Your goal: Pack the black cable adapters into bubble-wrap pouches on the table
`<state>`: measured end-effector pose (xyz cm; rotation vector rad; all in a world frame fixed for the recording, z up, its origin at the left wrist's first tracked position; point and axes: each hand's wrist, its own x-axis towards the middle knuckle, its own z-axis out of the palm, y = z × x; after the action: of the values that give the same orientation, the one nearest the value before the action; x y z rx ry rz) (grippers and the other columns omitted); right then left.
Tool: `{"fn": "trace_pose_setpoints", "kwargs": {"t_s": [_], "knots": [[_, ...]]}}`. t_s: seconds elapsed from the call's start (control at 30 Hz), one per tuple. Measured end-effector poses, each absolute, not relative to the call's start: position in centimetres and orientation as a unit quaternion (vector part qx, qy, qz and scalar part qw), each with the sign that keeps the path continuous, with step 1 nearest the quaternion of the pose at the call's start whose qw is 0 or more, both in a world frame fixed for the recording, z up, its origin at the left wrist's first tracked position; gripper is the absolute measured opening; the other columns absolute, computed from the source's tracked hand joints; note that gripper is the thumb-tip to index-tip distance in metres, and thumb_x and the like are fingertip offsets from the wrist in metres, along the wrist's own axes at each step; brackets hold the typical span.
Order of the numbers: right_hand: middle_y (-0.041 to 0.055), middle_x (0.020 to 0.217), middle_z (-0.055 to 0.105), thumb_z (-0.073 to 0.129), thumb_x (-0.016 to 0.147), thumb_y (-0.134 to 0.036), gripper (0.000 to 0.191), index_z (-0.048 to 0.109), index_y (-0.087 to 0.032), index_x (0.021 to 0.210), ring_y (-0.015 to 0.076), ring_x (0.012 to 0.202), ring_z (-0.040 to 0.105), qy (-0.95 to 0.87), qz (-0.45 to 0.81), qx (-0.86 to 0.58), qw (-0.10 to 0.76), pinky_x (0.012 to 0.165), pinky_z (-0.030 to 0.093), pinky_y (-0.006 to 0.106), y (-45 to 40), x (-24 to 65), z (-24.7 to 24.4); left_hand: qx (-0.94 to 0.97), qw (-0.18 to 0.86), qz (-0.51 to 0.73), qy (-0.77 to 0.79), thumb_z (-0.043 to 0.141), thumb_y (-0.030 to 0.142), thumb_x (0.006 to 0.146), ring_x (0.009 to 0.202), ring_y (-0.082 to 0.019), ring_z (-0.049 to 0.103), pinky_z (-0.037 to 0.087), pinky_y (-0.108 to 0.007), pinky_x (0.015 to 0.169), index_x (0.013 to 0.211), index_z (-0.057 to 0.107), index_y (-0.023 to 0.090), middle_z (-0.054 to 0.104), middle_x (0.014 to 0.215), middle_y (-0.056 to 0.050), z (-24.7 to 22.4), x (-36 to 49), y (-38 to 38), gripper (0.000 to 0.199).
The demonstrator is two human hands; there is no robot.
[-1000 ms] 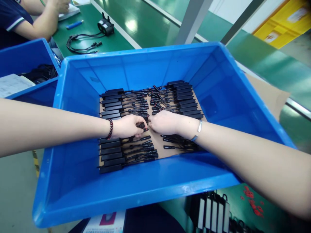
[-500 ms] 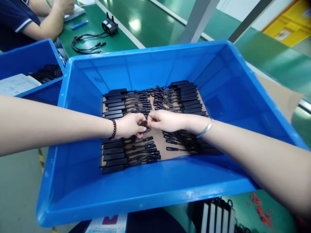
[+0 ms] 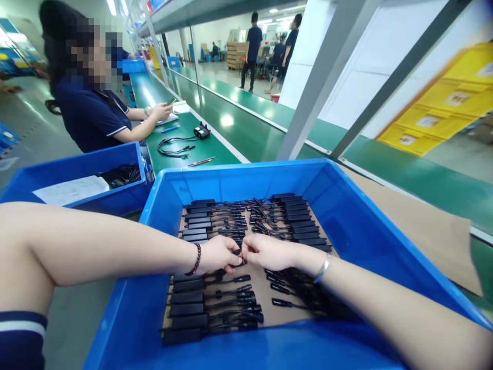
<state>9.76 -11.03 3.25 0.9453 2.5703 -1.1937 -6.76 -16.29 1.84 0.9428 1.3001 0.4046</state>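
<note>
My left hand (image 3: 220, 254) is closed, its fingertips pinching a black cable connector (image 3: 243, 262) with a trace of red on it. Right beside it, my right hand (image 3: 267, 251) is also closed, thumb and fingers pressed together at the connector's end. What those right fingertips hold is hidden. Both hands are inside a large blue bin (image 3: 239, 174). Under and around them, slim black boxes with short cables (image 3: 186, 310) lie in a row at the left. A matching row (image 3: 305, 226) lies at the right, connectors pointing inward over brown cardboard (image 3: 265, 313).
A second blue bin (image 3: 123, 198) with paper and black cables stands at the left. Beyond it a co-worker (image 3: 88, 113) sits at the green bench (image 3: 169, 164), where a black device with cables (image 3: 202, 131) lies. A grey post (image 3: 308, 92) rises behind my bin; cardboard (image 3: 419, 221) lies right.
My view has tilted up, so the bin and hands sit lower and the co-worker and room beyond show. Both hands stay together at the connector.
</note>
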Motion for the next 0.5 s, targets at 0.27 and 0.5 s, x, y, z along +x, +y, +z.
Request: {"fn": "trace_pose_setpoints", "kwargs": {"t_s": [0.27, 0.5], "knots": [[-0.0031, 0.063, 0.049, 0.05, 0.079, -0.024, 0.008, 0.053, -0.017, 0.077, 0.0078, 0.054, 0.041, 0.804, -0.47, 0.353, 0.094, 0.049, 0.033, 0.019, -11.2, 9.9, 2.1, 0.425, 0.673, 0.182, 0.577, 0.069, 0.013, 0.061, 0.052, -0.007, 0.055, 0.044, -0.02, 0.056, 0.071, 0.056, 0.011, 0.057, 0.06, 0.002, 1.6, -6.7, -16.5, 0.016], [0.0002, 0.072, 0.06, 0.051, 0.074, -0.006, 0.012, 0.049, -0.016, 0.081, 0.0086, 0.063, 0.061, 0.589, -0.679, 0.439, 0.021, 0.063, 0.051, 0.023, -10.2, 10.4, 2.7, 0.439, 0.669, 0.2, 0.565, 0.072, 0.024, 0.062, 0.055, -0.006, 0.055, 0.051, -0.023, 0.062, 0.076, 0.062, 0.012, 0.059, 0.068, 0.001, 1.5, -6.8, -16.1, 0.022]]}}
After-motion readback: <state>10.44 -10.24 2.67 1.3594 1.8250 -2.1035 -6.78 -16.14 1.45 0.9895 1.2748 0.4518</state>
